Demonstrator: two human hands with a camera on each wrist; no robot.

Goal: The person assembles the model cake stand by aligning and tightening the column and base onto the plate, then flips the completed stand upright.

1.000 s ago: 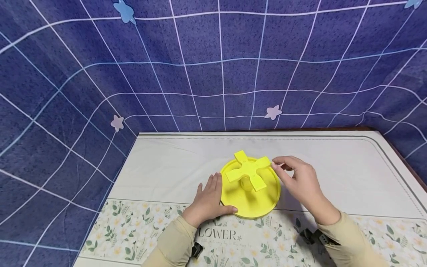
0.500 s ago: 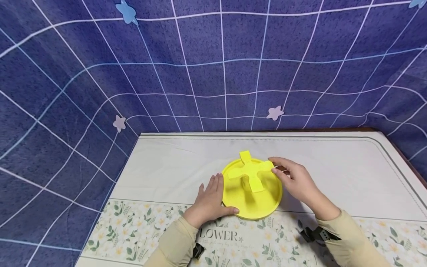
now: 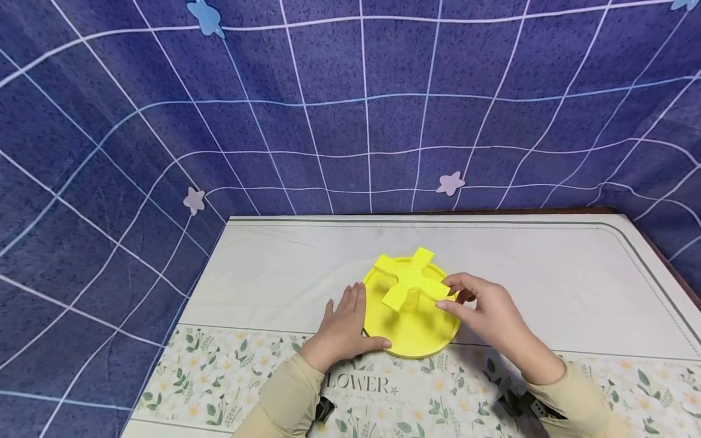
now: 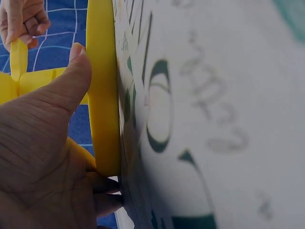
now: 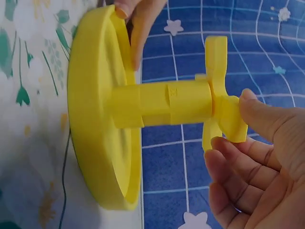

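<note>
A round yellow base [image 3: 378,325] with a raised rim lies on the table. From its middle rises a yellow post [image 5: 157,104], topped by a four-armed yellow cross handle [image 3: 409,277]. My right hand [image 3: 487,310] pinches the arm on its near right side. In the right wrist view the thumb [image 5: 267,112] presses one face of that arm and curled fingertips meet the other. My left hand [image 3: 339,331] rests against the base's left rim, fingers straight and thumb spread along the front edge. The left wrist view shows the thumb [image 4: 76,78] on the rim.
The white tablecloth [image 3: 274,261] has a flowered band [image 3: 230,371] with lettering near the front. A blue gridded curtain [image 3: 306,109] with stars hangs behind and at both sides. A black wrist strap [image 3: 323,410] shows at each sleeve.
The cross handle has turned clockwise as seen from above, and my right hand has come a little nearer with the arm it pinches. The left hand and the base have stayed put.
</note>
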